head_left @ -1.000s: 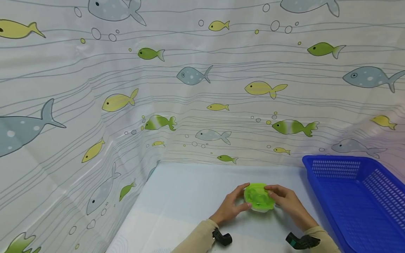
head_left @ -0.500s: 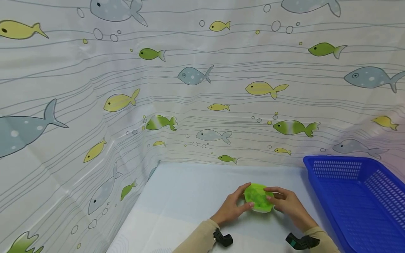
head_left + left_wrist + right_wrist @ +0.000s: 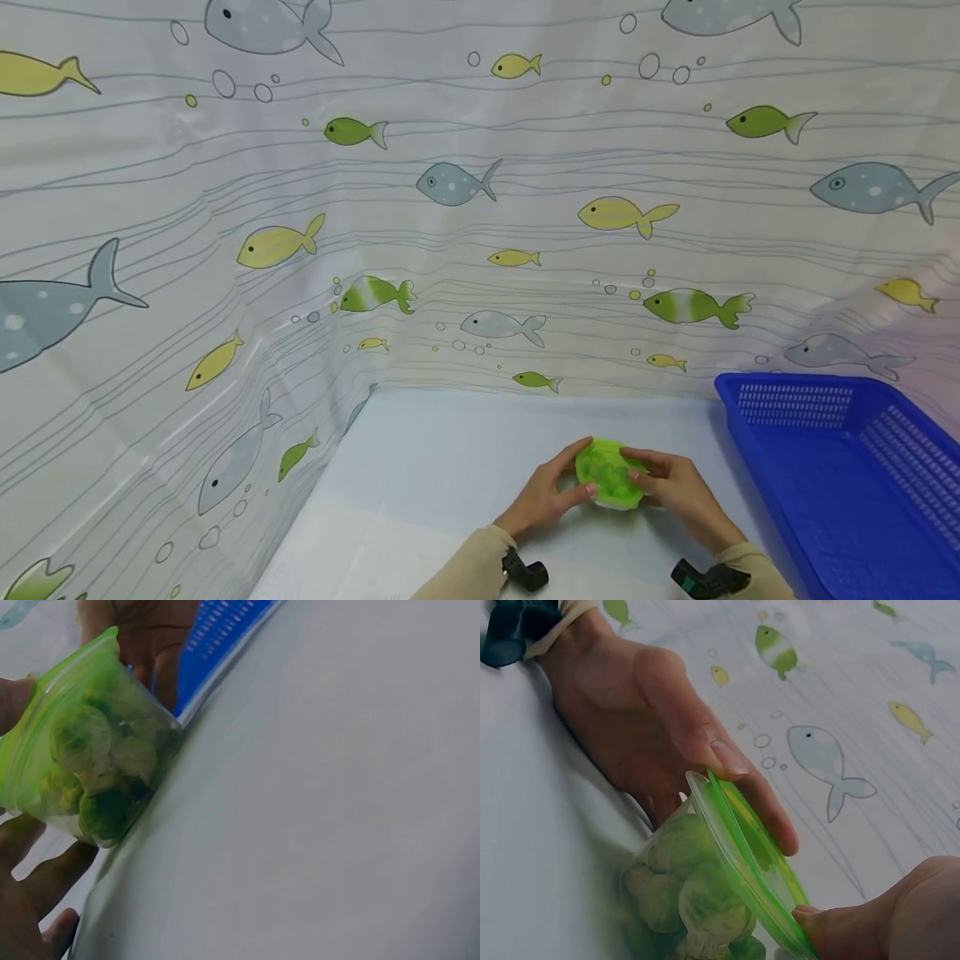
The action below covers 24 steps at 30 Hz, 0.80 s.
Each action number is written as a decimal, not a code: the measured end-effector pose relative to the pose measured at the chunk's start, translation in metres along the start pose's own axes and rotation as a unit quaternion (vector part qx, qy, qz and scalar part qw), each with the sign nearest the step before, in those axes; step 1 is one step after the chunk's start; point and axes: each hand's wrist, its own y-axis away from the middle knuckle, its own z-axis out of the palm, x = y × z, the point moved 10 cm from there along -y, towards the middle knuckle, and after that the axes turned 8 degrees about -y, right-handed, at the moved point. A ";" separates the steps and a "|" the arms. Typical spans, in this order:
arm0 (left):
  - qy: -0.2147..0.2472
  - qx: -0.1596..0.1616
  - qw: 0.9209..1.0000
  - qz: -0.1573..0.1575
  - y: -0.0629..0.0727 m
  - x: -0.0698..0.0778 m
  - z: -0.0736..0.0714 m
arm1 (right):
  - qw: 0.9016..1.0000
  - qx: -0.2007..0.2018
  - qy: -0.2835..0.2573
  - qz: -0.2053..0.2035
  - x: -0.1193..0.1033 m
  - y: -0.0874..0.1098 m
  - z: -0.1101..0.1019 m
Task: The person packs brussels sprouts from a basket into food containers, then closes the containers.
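A clear food container [image 3: 660, 877] with a bright green lid [image 3: 603, 471] is held low over the white table by both hands. Through its wall show several round green vegetables [image 3: 82, 739] that look like Brussels sprouts. My left hand [image 3: 542, 498] grips the container's left side, thumb at the lid's near edge and fingers spread around the far side. On the other side, my right hand [image 3: 678, 492] has its thumb pressed on the lid and its index finger along the far rim. In the right wrist view, the clear rim shows beside the lid's edge.
A blue plastic basket [image 3: 780, 492] with slotted walls stands to the right of the hands. Behind the white table [image 3: 420, 467] hangs a fish-print sheet [image 3: 450, 100]. Each wrist wears a black strap device [image 3: 525, 571] over a beige sleeve.
My right thumb has shifted slightly down over the lid, and the shine on the lid has faded. Both hands stay around the container; the head view has moved a little.
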 end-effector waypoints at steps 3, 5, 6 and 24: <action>0.000 0.008 1.000 0.004 0.000 -0.001 -0.001 | 1.000 0.008 -0.003 0.005 0.001 -0.001 0.000; -0.001 0.012 1.000 0.006 -0.001 -0.002 -0.001 | 1.000 0.013 0.001 0.005 0.000 -0.002 0.000; -0.001 0.013 1.000 0.009 -0.001 -0.001 -0.001 | 1.000 0.016 0.003 0.004 0.000 -0.002 -0.001; -0.035 0.053 0.997 0.040 -0.001 0.008 -0.004 | 0.984 -0.004 0.124 -0.127 -0.004 -0.002 0.003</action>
